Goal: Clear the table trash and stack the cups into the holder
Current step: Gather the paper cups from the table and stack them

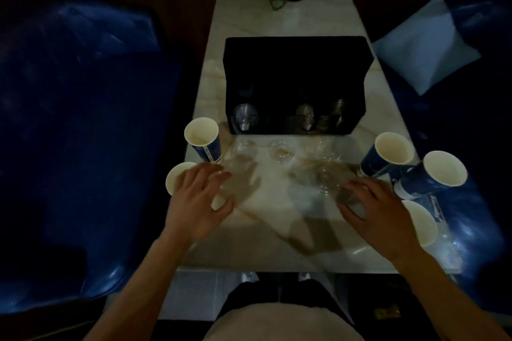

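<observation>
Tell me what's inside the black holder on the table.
The black holder shows three shiny clear cups lying along its front: left, middle, right. Its deeper interior is too dark to see.

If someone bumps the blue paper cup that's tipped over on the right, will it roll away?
Probably. The tipped blue paper cup lies on its round side near the table edge, so it may roll in a curve. It looks empty, so likely light.

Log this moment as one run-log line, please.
left hand: over a paper cup, grip unclear | right hand: on a clear cup, grip unclear | holder: holds some clear cups | table: paper cups remain
</observation>
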